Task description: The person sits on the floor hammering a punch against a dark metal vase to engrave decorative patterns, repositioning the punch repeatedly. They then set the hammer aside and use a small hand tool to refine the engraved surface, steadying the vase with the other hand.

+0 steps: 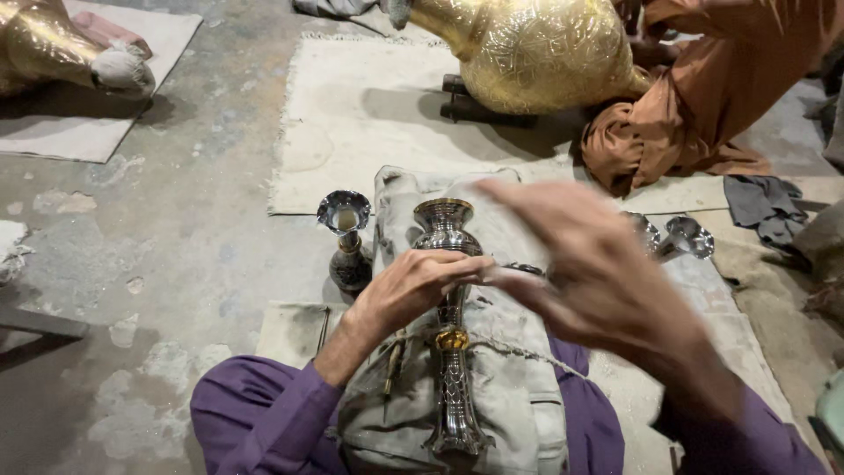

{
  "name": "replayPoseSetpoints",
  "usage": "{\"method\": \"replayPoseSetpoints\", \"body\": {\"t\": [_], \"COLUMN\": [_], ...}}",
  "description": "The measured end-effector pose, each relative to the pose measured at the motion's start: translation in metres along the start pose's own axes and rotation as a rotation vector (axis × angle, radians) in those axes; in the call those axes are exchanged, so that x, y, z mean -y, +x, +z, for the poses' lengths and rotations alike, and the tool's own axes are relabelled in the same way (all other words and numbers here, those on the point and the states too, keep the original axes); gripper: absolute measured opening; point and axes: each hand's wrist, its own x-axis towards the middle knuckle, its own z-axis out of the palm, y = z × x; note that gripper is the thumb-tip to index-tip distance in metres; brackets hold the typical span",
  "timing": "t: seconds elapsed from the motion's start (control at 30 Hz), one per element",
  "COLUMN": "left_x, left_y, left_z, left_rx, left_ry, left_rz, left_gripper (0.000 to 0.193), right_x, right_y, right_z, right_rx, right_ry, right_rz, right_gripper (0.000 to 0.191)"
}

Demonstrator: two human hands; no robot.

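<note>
A tall silver metal vase (450, 352) with a gold band lies along a grey cloth (519, 396) on my lap, its mouth pointing away from me. My left hand (413, 286) is wrapped around the vase's neck just below the mouth. My right hand (598, 264) is blurred, fingers spread, hovering to the right of the vase and holding nothing I can see. Its fingertips come close to my left hand.
A second silver vase (345, 242) stands upright on the floor to the left. More silver pieces (677, 236) lie at the right. A large engraved brass vessel (536, 53) rests on a mat (369, 114) beside a person in orange clothes (703, 97). Another brass piece (44, 44) lies far left.
</note>
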Motion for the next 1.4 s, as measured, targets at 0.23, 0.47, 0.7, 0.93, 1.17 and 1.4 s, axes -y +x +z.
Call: {"method": "replayPoseSetpoints", "body": {"t": [0.23, 0.47, 0.7, 0.93, 1.17, 1.4], "left_x": [0.011, 0.048, 0.101, 0.124, 0.103, 0.073], "left_y": [0.000, -0.001, 0.023, 0.027, 0.036, 0.042], "left_z": [0.004, 0.003, 0.006, 0.039, 0.034, 0.019], "left_rx": [0.074, -0.045, -0.201, -0.295, -0.322, -0.302], "left_ry": [0.017, -0.132, -0.197, -0.202, -0.094, -0.051], "left_rz": [0.023, -0.121, -0.397, -0.424, -0.503, -0.605], "left_gripper": [0.011, 0.012, 0.047, 0.051, 0.047, 0.041], "right_x": [0.011, -0.004, -0.008, -0.016, -0.021, -0.026], "right_y": [0.020, -0.008, -0.016, -0.031, -0.035, -0.035], "right_z": [0.047, 0.072, 0.067, 0.067, 0.070, 0.073], "right_rx": [0.279, 0.857, 0.659, 0.457, 0.448, 0.379], "right_ry": [0.087, -0.198, -0.111, 0.163, 0.441, 0.732], "right_rz": [0.052, 0.415, 0.201, 0.295, 1.000, 1.248], "right_gripper": [0.061, 0.038, 0.030, 0.028, 0.035, 0.036]}}
